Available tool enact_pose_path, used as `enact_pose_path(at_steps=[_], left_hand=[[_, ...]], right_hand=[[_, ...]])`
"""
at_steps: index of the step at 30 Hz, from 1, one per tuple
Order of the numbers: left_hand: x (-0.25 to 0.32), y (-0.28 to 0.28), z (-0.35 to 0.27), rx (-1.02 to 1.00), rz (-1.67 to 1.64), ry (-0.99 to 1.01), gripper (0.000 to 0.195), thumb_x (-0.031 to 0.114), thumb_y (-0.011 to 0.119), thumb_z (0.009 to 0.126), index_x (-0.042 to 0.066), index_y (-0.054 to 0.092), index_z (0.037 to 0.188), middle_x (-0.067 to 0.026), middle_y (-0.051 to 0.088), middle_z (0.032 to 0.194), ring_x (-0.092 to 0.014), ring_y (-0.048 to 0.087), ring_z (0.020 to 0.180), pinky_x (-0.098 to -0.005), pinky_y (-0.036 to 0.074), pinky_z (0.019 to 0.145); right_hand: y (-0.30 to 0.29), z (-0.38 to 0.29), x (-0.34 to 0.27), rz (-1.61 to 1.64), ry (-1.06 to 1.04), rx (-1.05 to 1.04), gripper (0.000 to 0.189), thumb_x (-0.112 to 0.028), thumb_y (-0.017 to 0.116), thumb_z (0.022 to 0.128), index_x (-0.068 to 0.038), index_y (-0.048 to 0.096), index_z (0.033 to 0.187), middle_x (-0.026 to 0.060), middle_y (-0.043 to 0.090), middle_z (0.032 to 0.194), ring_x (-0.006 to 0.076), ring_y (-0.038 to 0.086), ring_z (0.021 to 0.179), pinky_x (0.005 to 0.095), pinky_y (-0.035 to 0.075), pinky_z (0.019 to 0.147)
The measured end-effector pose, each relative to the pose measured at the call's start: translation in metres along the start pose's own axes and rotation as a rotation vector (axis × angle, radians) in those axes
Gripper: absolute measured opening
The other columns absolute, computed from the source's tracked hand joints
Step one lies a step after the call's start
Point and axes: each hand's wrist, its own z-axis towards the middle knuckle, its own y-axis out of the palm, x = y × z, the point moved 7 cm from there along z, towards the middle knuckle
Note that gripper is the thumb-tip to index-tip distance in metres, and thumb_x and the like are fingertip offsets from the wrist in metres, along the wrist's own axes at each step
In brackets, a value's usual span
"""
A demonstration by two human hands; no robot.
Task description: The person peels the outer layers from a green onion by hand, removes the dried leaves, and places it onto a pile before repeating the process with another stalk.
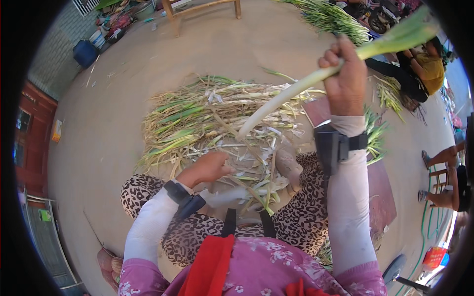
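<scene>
My right hand (344, 79) is raised at the upper right with its fingers wrapped around a large green onion (289, 95). The onion's white end slants down to the left, and its green leaves point to the upper right. My left hand (207, 169) hovers low over the litter with curled fingers. Whether anything thin is between those fingers is unclear. A blurred whitish strip (226, 197) shows just below the left hand. Beyond both hands lies a wide heap of green onions (207, 114) with dry brownish outer leaves. Peeled scraps (259, 185) lie between my legs.
A reddish board (379, 196) lies at my right, with trimmed green onions (374, 138) by its far end. A larger onion pile (333, 22) is at the back right. Near it sits a person in yellow (429, 70). A wooden bench (203, 11) stands behind the heap.
</scene>
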Motion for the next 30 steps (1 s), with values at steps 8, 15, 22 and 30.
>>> enact_pose_path(at_steps=[8, 15, 22, 30], left_hand=[[0.047, -0.074, -0.004, 0.013, -0.849, -0.037, 0.018, 0.021, 0.058, 0.09, 0.004, 0.062, 0.089, 0.0008, 0.06, 0.079, -0.006, 0.056, 0.075, -0.0225, 0.046, 0.066], [0.067, -0.087, 0.006, 0.297, -1.298, 0.122, 0.02, 0.022, 0.054, 0.093, 0.003, 0.056, 0.101, 0.0013, 0.058, 0.085, -0.007, 0.053, 0.077, -0.0226, 0.043, 0.072], [0.054, -0.075, 0.008, 0.268, -1.195, 0.156, 0.011, 0.017, 0.057, 0.091, 0.006, 0.056, 0.094, 0.0026, 0.054, 0.078, -0.007, 0.051, 0.072, -0.0235, 0.042, 0.068], [0.049, -0.071, 0.005, 0.251, -1.105, 0.063, 0.012, 0.013, 0.059, 0.088, 0.004, 0.058, 0.096, 0.0007, 0.057, 0.08, -0.009, 0.053, 0.074, -0.0243, 0.043, 0.072]], right_hand=[[0.04, -0.043, 0.061, -0.063, 0.251, -0.101, 0.011, -0.01, 0.06, 0.084, -0.002, 0.052, 0.087, 0.0031, 0.049, 0.067, 0.0124, 0.048, 0.054, 0.0262, 0.04, 0.049], [0.069, -0.09, 0.119, -0.207, 0.498, -0.334, 0.018, -0.014, 0.061, 0.087, -0.001, 0.052, 0.095, 0.0038, 0.052, 0.076, 0.0123, 0.051, 0.066, 0.0259, 0.044, 0.06], [0.082, -0.094, 0.12, -0.488, 0.345, -0.401, 0.027, -0.02, 0.064, 0.087, 0.0, 0.054, 0.101, 0.0041, 0.056, 0.084, 0.0108, 0.055, 0.075, 0.0236, 0.047, 0.067], [0.064, -0.067, 0.106, -0.445, 0.319, -0.229, 0.032, -0.027, 0.058, 0.091, 0.003, 0.057, 0.102, 0.0043, 0.061, 0.087, 0.0108, 0.056, 0.077, 0.0265, 0.048, 0.069]])
